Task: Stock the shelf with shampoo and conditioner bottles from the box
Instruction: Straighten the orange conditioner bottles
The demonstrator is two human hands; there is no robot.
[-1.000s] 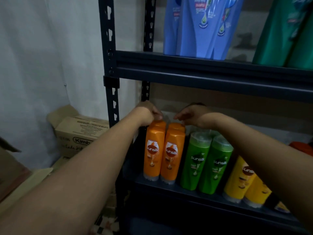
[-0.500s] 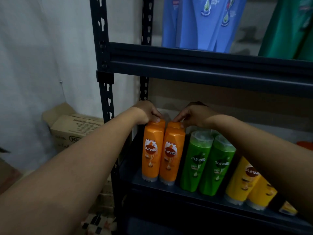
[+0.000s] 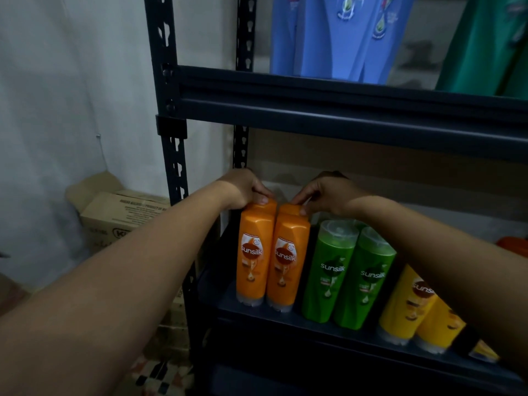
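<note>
A cardboard box [image 3: 123,215] stood on the floor at far left, against the wall and just beside the rack's post [image 3: 168,138]; its flaps were up, but from where we stood we could not see inside, so we could not tell what remained to unpack. On the shelf [image 3: 285,318] our left hand [image 3: 243,190] curled its fingers [image 3: 264,195] over the top of the leftmost orange bottle [image 3: 253,252], gripping it, while our right hand [image 3: 325,192] pinched the top of its twin [image 3: 288,258]; both bottles stood upright, touching, at the shelf's left end. Beside them stood two green bottles [image 3: 348,272], then yellow bottles [image 3: 411,307] partly hidden by our right forearm. Something orange-red [image 3: 513,244] showed at far right, too little of it to name. On the tier above [image 3: 343,110], blue bottles [image 3: 328,38] and dark green ones [image 3: 491,47] were already lined up. We judged the stocking well advanced: two tiers carried goods, the orange pair seemed set down and only being squared up, and space remained behind the front row, though how much we could not tell.
</note>
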